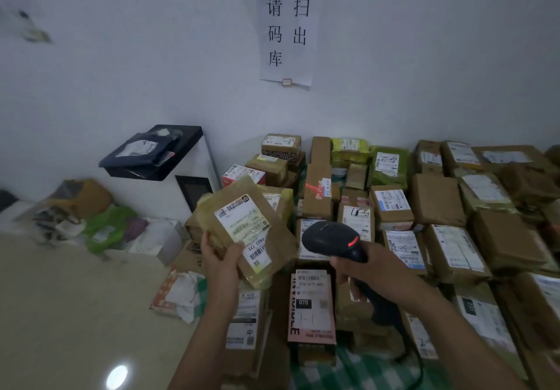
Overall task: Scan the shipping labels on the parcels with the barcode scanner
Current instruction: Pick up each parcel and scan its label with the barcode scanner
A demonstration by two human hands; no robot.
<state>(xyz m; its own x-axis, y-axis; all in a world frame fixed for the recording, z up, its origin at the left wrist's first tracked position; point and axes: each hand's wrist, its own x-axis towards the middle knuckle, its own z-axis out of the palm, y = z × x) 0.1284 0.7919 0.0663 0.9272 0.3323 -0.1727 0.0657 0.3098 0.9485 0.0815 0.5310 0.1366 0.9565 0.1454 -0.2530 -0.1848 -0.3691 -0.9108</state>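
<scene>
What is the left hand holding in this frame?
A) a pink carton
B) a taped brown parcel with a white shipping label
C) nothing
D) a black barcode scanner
B: the left hand grips the taped brown parcel at its lower edge, with its shipping label facing the camera. The barcode scanner is in the right hand.
</scene>
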